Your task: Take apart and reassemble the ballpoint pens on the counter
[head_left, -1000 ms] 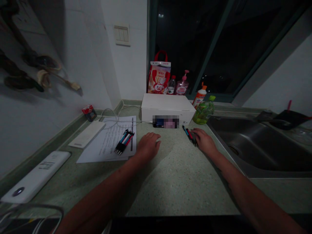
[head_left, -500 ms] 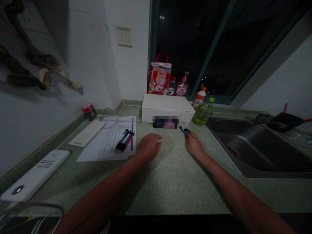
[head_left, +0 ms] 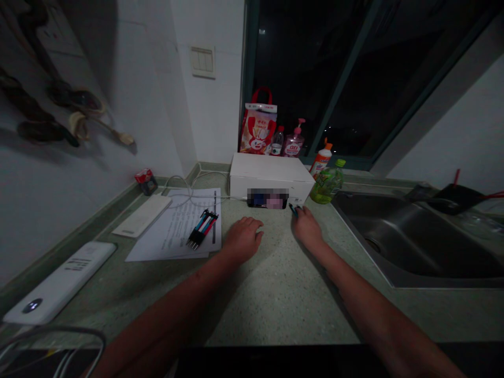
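My left hand [head_left: 243,239] rests low over the counter, palm down, holding nothing, with its thumb and fingers apart. My right hand [head_left: 307,227] is at the counter before the white box, its fingers closed around dark and blue pens [head_left: 293,210]; most of their length is hidden by the fingers. To the left of my left hand, a bunch of several pens [head_left: 202,229] with black, blue, white and red parts lies on printed paper sheets [head_left: 161,242]. A phone [head_left: 266,199] leans against the white box [head_left: 271,168] between and beyond both hands.
A steel sink [head_left: 388,262] is at the right. Behind it to the left stand a green bottle [head_left: 327,185] and an orange-capped bottle [head_left: 321,159]. At the left lie a white power bank [head_left: 59,283], a flat white box [head_left: 142,216] and a cable [head_left: 191,191].
My right hand has shifted slightly left and closed in over the pens, covering more of them. My left hand stays nearly in place. The view has tilted slightly.
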`<control>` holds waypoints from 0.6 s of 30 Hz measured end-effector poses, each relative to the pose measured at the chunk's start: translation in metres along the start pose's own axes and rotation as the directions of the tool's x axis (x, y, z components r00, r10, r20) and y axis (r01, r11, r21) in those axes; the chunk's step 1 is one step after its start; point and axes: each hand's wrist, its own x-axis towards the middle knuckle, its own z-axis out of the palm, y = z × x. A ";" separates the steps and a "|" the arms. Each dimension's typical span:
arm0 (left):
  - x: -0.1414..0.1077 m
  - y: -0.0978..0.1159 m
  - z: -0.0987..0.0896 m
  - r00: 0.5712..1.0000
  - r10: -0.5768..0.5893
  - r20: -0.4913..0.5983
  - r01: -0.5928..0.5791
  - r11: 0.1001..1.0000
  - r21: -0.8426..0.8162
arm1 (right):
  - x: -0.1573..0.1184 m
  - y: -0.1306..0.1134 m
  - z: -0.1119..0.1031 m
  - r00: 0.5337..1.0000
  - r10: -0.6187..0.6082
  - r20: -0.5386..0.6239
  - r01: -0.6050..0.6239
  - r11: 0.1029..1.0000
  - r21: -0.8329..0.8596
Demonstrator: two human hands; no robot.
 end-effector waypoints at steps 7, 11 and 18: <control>0.000 0.001 -0.004 1.000 -0.012 0.004 0.012 1.000 -0.020 | -0.010 0.005 -0.037 0.994 0.069 0.080 -0.054 0.983 -0.175; 0.000 0.005 -0.006 0.999 -0.025 0.040 0.026 1.000 -0.015 | -0.018 0.012 -0.045 0.977 0.115 0.180 -0.088 0.984 -0.152; 0.000 0.006 -0.007 0.998 -0.043 0.053 0.044 0.999 -0.009 | -0.016 0.010 -0.043 0.977 0.109 0.186 -0.083 0.987 -0.138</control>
